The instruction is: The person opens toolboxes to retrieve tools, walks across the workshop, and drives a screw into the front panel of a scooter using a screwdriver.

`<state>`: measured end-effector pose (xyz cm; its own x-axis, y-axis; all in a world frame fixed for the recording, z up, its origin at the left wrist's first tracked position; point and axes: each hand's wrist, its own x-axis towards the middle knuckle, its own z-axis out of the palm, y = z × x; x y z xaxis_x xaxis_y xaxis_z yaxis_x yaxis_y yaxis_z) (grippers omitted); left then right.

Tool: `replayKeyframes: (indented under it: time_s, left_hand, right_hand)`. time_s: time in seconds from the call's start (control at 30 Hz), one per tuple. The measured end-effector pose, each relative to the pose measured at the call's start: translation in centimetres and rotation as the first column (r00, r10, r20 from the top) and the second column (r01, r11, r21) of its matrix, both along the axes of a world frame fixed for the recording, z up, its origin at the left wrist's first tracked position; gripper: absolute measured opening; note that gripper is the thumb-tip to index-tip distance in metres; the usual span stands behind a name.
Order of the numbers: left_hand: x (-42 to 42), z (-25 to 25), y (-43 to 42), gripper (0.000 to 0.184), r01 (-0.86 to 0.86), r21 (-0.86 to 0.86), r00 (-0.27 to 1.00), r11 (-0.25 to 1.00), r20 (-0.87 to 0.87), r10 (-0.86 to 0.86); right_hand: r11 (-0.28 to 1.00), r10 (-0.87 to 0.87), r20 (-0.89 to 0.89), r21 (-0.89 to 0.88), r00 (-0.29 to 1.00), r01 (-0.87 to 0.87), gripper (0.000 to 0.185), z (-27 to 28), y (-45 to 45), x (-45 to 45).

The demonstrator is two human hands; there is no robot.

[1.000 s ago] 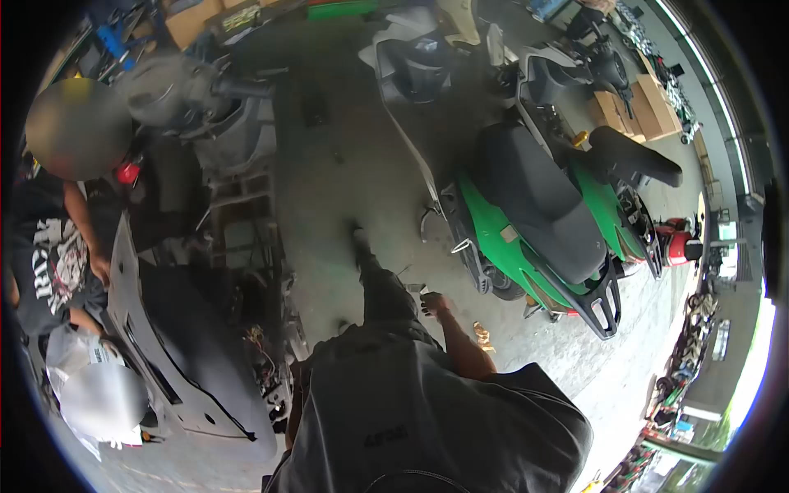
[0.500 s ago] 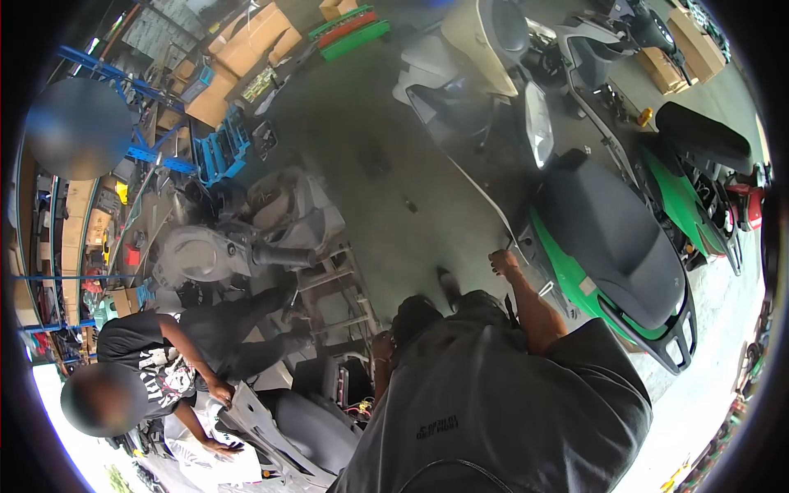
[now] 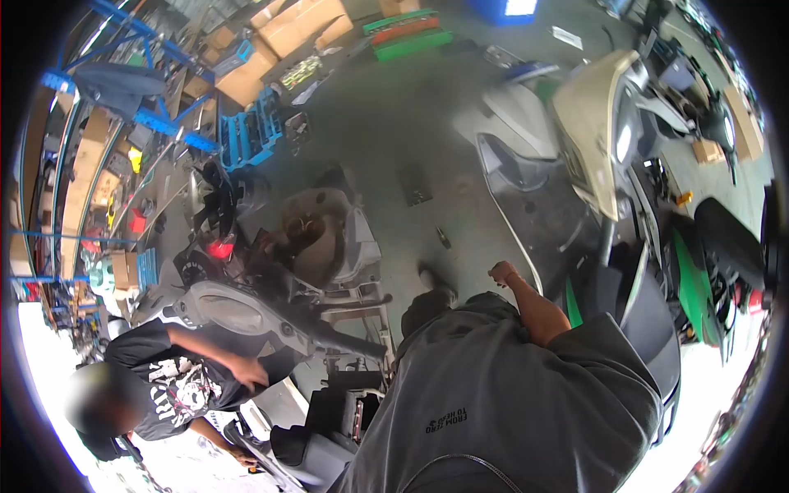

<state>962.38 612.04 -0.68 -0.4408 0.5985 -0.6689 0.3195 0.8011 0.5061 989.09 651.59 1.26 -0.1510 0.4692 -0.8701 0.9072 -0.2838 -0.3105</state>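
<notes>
My right hand (image 3: 503, 273) is held out ahead of my body, its fingers curled together; whatever is inside them, if anything, is too small to make out. It is above the grey floor, left of a scooter's long curved trim edge. My left hand is out of sight behind my grey shirt (image 3: 526, 394). Below and left of me lies a dark scooter seat (image 3: 304, 452) among body parts. A bare scooter frame (image 3: 349, 316) with a handlebar stands just left of my legs.
A co-worker in a black shirt (image 3: 177, 386) bends over grey panels at lower left. Beige scooter bodywork (image 3: 588, 131) and green-sided scooters (image 3: 694, 283) stand right. A blue toolbox (image 3: 251, 131), cardboard boxes (image 3: 300, 29) and a green tray (image 3: 411, 45) lie ahead.
My view has swung, and I have moved forward past the green scooter. My left hand has gone out of sight. The co-worker's one hand has lifted off the panel.
</notes>
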Motion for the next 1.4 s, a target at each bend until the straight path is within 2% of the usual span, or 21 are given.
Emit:
replayKeyframes:
  time_s: [0.07,0.2,0.27,0.3,0.33,0.37,0.43,0.5,0.6,0.67,0.7,0.73,0.77,0.83,0.93,1.0,1.13,1.2,1.3,1.37,1.4]
  left_hand:
    - [-1.4,1.8,3.5,0.026,-0.131,-0.081,0.988,0.988,0.072,0.137]
    - [-3.3,3.9,9.6,0.025,-0.322,-0.23,0.914,0.918,0.179,0.365]
    - [-3.9,-0.4,8.6,0.026,-0.356,-0.039,0.931,0.934,0.066,0.358]
    - [-4.1,1.3,11.0,0.031,-0.605,-0.031,0.781,0.796,0.175,0.6]
    - [-4.4,3.0,13.2,0.037,-0.814,-0.022,0.556,0.581,0.264,0.789]
    - [-3.8,5.1,15.4,0.037,-0.815,-0.023,0.554,0.579,0.264,0.79]
    - [-2.0,6.6,18.5,0.036,-0.637,-0.046,0.77,0.769,-0.055,0.635]
    - [-0.2,0.0,15.0,0.039,-0.273,0.404,0.932,0.873,-0.113,0.343]
    - [-4.3,1.5,22.9,0.039,-0.306,0.011,0.951,0.952,-0.041,0.306]
    - [-8.1,3.5,28.9,0.04,-0.326,-0.125,0.945,0.937,-0.007,0.328]
    - [-9.7,4.1,32.2,0.04,-0.34,-0.141,0.939,0.93,0.004,0.344]
    - [-11.2,4.8,35.5,0.04,-0.365,-0.162,0.928,0.917,0.021,0.373]
    - [-12.7,5.3,38.5,0.04,-0.394,-0.166,0.914,0.904,0.035,0.405]
    - [-15.7,6.2,44.5,0.04,-0.429,-0.168,0.895,0.888,0.053,0.442]
    - [-19.7,7.2,52.5,0.041,-0.426,-0.151,0.897,0.892,0.057,0.439]
    - [-22.0,7.4,57.1,0.041,-0.399,-0.151,0.91,0.904,0.059,0.411]
    - [-26.2,5.8,65.1,0.042,-0.3,-0.177,0.947,0.937,0.066,0.316]
    - [-29.2,3.9,68.7,0.042,-0.217,-0.21,0.97,0.953,0.066,0.235]
    - [-35.2,0.4,74.3,0.042,-0.04,-0.253,0.998,0.967,0.045,0.053]
    - [-40.7,-1.6,78.1,0.043,0.102,-0.288,0.995,0.952,0.008,-0.104]
    - [-44.0,-2.8,79.9,0.043,0.21,-0.307,0.973,0.928,-0.03,-0.23]
  right_hand:
    - [0.949,0.146,0.07,0.27,0.987,-0.159,0.034,-1.2,3.7,-2.4]
    - [0.808,0.484,-0.035,0.402,0.874,-0.431,0.037,1.5,9.6,-7.9]
    - [0.907,0.2,-0.06,0.389,0.978,-0.162,0.037,2.8,11.5,-11.8]
    - [0.909,0.198,-0.059,0.384,0.978,-0.161,0.037,1.5,12.6,-12.7]
    - [0.834,0.418,-0.019,0.403,0.908,-0.376,0.036,-2.1,13.4,-13.7]
    - [0.71,0.617,0.025,0.414,0.787,-0.57,0.036,-5.1,14.5,-14.6]
    - [0.691,0.705,-0.059,0.284,0.707,-0.665,0.036,-8.4,16.2,-16.7]
    - [0.747,0.663,-0.129,0.174,0.738,-0.641,0.04,-10.2,18.4,-18.8]
    - [0.735,0.677,-0.162,0.129,0.717,-0.665,0.039,-3.0,25.8,-22.4]
    - [0.637,0.771,-0.192,0.202,0.608,-0.744,0.042,-2.5,32.4,-23.8]
    - [0.696,0.717,-0.166,0.222,0.677,-0.683,0.043,-2.7,35.7,-24.3]
    - [0.803,0.578,-0.263,0.356,0.773,-0.479,0.044,-1.2,38.9,-24.1]
    - [0.891,0.404,-0.264,0.329,0.876,-0.312,0.044,1.1,42.2,-24.4]
    - [0.938,0.184,-0.262,0.335,0.947,-0.089,0.042,2.5,48.5,-25.3]
    - [0.922,0.162,-0.219,0.382,0.962,-0.068,0.04,3.5,55.6,-25.7]
    - [0.931,0.004,-0.365,0.342,0.931,0.13,0.041,3.7,58.9,-25.8]
    - [0.909,-0.196,-0.366,0.279,0.91,0.308,0.039,3.5,62.9,-25.8]
    - [0.755,-0.529,-0.48,0.111,0.7,0.647,0.035,3.2,63.8,-25.2]
    - [0.666,-0.707,-0.328,-0.01,0.626,0.746,0.03,-1.2,65.5,-23.7]
    - [0.752,-0.637,-0.138,0.102,0.758,0.651,0.023,-7.3,65.8,-22.8]
    - [0.743,-0.646,-0.14,0.11,0.75,0.661,0.023,-7.9,66.7,-22.9]
